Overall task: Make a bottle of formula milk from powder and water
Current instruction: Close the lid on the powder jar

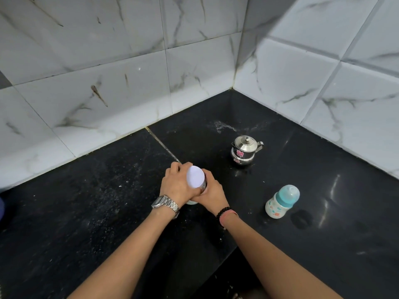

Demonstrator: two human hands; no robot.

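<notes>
White marble-look wall tiles meet in a corner behind a black stone counter, which is dusted with pale specks. Both hands close around a small formula tin standing near the counter's front edge; its white lid faces the camera, and most of its body is hidden, so any label is unreadable and the contents cannot be seen. The left hand, with a metal watch on its wrist, wraps the tin from the left, fingers curled tight around the lid's rim. The right hand, wearing a beaded bracelet, presses against the tin's lower right side, fingers closed on it. Behind and right of the tin stands a lidded steel pot with a spout; what it holds cannot be seen. Right of the tin, well apart, a baby bottle stands upright, teal cap on, its fill level unclear.
</notes>
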